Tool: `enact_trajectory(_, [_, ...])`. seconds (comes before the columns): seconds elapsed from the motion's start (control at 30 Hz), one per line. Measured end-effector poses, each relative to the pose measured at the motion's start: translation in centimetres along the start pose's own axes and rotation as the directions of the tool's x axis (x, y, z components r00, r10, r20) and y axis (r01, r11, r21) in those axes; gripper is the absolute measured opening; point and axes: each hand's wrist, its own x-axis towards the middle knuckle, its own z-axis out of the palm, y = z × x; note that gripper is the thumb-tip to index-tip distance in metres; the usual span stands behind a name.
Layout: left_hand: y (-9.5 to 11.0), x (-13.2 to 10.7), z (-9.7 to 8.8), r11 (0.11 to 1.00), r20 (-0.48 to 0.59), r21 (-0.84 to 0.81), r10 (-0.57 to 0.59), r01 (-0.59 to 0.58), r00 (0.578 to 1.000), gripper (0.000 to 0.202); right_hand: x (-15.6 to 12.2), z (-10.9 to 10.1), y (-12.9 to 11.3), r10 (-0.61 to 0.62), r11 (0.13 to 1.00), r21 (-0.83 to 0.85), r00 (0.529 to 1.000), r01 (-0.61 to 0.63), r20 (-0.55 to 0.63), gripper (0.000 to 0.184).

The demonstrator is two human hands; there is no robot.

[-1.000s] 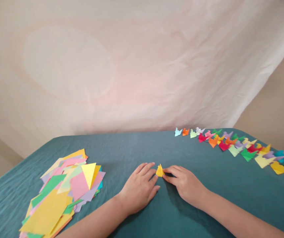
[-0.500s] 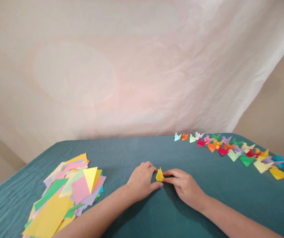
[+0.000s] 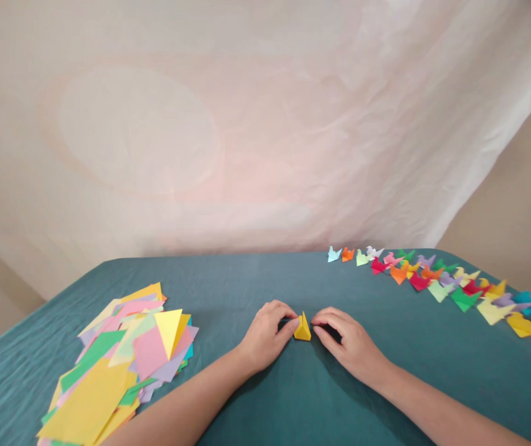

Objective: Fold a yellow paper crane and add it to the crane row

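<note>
A small folded piece of yellow origami paper (image 3: 302, 328) stands on the dark green cloth, its pointed tip upward. My left hand (image 3: 270, 333) pinches its left side between thumb and fingers. Just to the right of the paper is my right hand (image 3: 346, 339), curled with thumb and index tips slightly apart and a narrow gap between them and the paper. Nothing shows in that hand. Parts of the paper's left edge are hidden by my left fingertips.
A loose pile of coloured paper sheets (image 3: 93, 396) lies on the left of the table (image 3: 247, 279). Rows of small folded paper birds (image 3: 465, 299) in many colours stretch along the right side. Behind the table hangs a pale cloth (image 3: 247, 136).
My right fingers have let go of the yellow paper and drawn back a little to the right. My left thumb and fingers have closed on its left side, and the paper has turned slightly.
</note>
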Motion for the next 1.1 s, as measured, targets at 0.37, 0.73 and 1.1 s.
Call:
enact_trajectory(0.37, [0.3, -0.2, 0.2, 0.994, -0.085, -0.048, 0.092, -0.096, 0.992, 0.002, 0.2, 0.5, -1.7, 0.031, 0.997, 0.066, 0.998, -0.035, 0.05, 0.005])
enact_trajectory(0.73, [-0.3, -0.3, 0.4, 0.99, -0.091, 0.06, 0.131, -0.126, 0.987, 0.009, 2.0, 1.3, -1.8, 0.064, 0.995, 0.074, 0.995, -0.07, 0.082, 0.005])
enact_trajectory(1.1, [-0.2, -0.2, 0.3, 0.991, -0.075, 0.078, 0.11, -0.104, 0.991, 0.009, 2.5, 1.8, -0.4, 0.109, 0.986, 0.113, 0.985, -0.125, 0.134, 0.003])
